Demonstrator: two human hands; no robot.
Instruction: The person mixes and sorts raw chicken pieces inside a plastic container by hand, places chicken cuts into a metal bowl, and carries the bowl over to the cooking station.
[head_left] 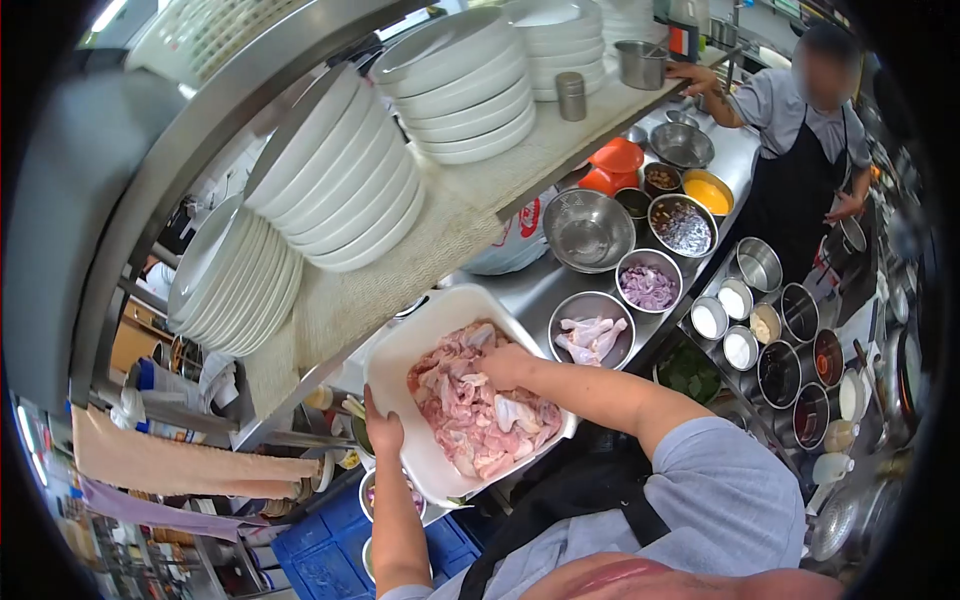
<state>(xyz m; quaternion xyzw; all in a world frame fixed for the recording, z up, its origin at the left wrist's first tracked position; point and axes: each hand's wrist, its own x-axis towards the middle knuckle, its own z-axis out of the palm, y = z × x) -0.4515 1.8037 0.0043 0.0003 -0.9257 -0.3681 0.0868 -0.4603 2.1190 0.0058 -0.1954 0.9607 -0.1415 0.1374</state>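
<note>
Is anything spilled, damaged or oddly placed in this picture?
Nothing clearly stands out. The raw meat lies inside the white tub, with no visible spill or crack. The plate stacks on the shelf appear to lean, probably from lens distortion.

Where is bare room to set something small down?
Bare: the shelf mat between plate stacks and front edge; a small counter patch between white tub and drumstick bowl. Crowded: the counter around the onion bowl.

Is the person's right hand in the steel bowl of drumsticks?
No, the right hand is down among the raw meat in the white tub.
</note>
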